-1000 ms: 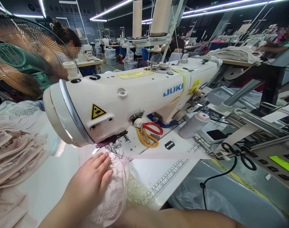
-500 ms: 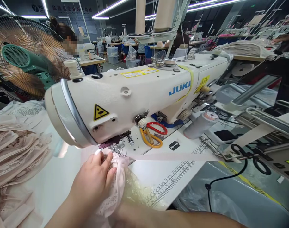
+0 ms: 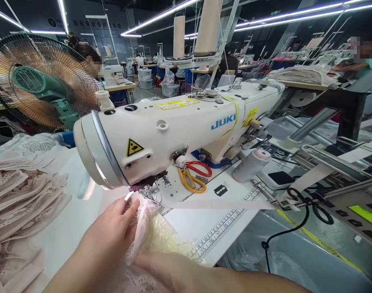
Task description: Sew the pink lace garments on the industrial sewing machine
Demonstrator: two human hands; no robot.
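Pale pink lace fabric [image 3: 140, 228] runs up to the presser foot [image 3: 151, 193] of a white JUKI sewing machine [image 3: 173, 126]. My left hand [image 3: 117, 221] is closed on the lace close to the needle area, its fingertips just left of the foot. Lower down, my right hand [image 3: 161, 262] reaches in from the right against the fabric; its fingers are hidden behind the folds. A pale band [image 3: 216, 204] stretches from the metal guide [image 3: 268, 195] on the right to the foot.
Heaped lace pieces [image 3: 24, 195] lie at left. Scissors with red and yellow handles [image 3: 192, 181], a razor blade [image 3: 220, 190] and a grey thread cone [image 3: 251, 165] sit beside the machine. A large fan [image 3: 36, 81] stands behind. Black-handled scissors [image 3: 309, 205] hang at right. Other people work beyond.
My left hand has shifted slightly left and down with the lace. More of my right hand has come into view below the fabric. The camera view has shifted a little.
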